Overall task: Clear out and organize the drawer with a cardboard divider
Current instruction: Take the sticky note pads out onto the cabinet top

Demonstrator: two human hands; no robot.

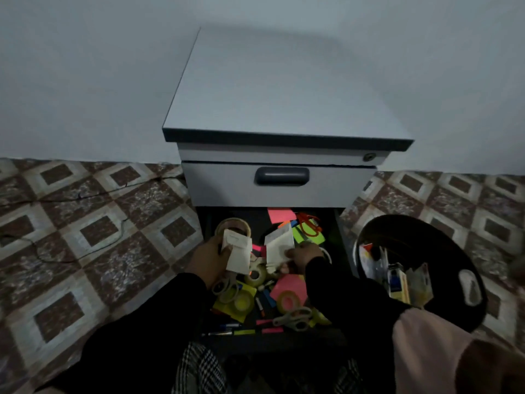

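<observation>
1. The open dark drawer (pixel 342 245) of the grey pedestal cabinet (pixel 278 89) is still full of loose stationery, so by my reading the clearing-out stage is under way and sorting has not begun. No cardboard divider shows anywhere in view.
2. The left hand (pixel 211 257) has its grip clamped on a pale folded paper packet (pixel 240 253) near the drawer's left side, just in front of a large roll of clear tape (pixel 233 227).
3. The right hand (pixel 305 254) pinches a second pale paper envelope (pixel 279 245) near the drawer's middle, its fingers curled onto the lower edge.
4. Below the hands lie smaller tape rolls (pixel 288 301), pale-handled scissors (pixel 295 318), pink and yellow sticky notes (pixel 289 285) and pens by the front edge; orange-handled scissors (pixel 308 224) sit towards the back right corner.
5. A black round plastic basket (pixel 466 280) stands on the patterned tiled floor just beside the drawer's right side, already holding some items.
6. To do this step well, lift both papers straight up so they do not drag notes or tape along, then carry them over the right edge into the basket.
7. Flat papers should come out first; rolls and scissors are easier to pick once uncovered.
8. Watch the scissor blades when reaching low in the dim drawer.
</observation>
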